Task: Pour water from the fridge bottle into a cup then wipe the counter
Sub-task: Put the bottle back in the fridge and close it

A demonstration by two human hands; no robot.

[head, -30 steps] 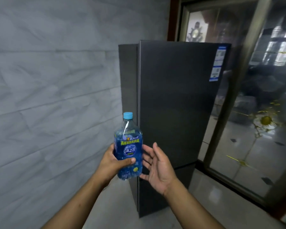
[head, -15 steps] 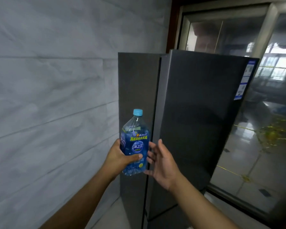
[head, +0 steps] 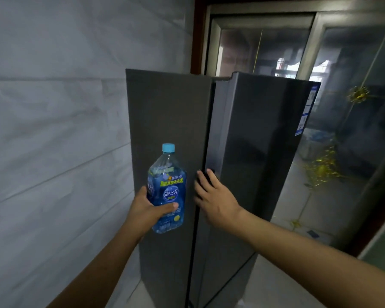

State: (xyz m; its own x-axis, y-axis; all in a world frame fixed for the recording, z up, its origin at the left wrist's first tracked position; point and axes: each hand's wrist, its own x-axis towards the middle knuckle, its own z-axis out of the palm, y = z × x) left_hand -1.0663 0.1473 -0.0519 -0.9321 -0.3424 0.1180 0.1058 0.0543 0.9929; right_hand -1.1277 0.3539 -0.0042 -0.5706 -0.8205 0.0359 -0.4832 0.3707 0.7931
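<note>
A clear plastic bottle (head: 167, 187) with a blue label and a light blue cap stands upright in my left hand (head: 146, 211), which grips its lower half. Beside it, my right hand (head: 213, 196) rests with fingers spread flat on the left edge of the dark grey fridge door (head: 260, 152). The door stands slightly ajar from the fridge body (head: 167, 121), with a narrow gap along its left edge. No cup or counter is in view.
A grey marble-tiled wall (head: 53, 130) fills the left side, close to the fridge. Behind and right of the fridge is a glass sliding door (head: 353, 107) with gold decorations. Pale floor tiles (head: 293, 285) show at the lower right.
My right hand has moved from beside the bottle onto the edge of the fridge door. The view has come closer to the fridge. The bottle stays in my left hand.
</note>
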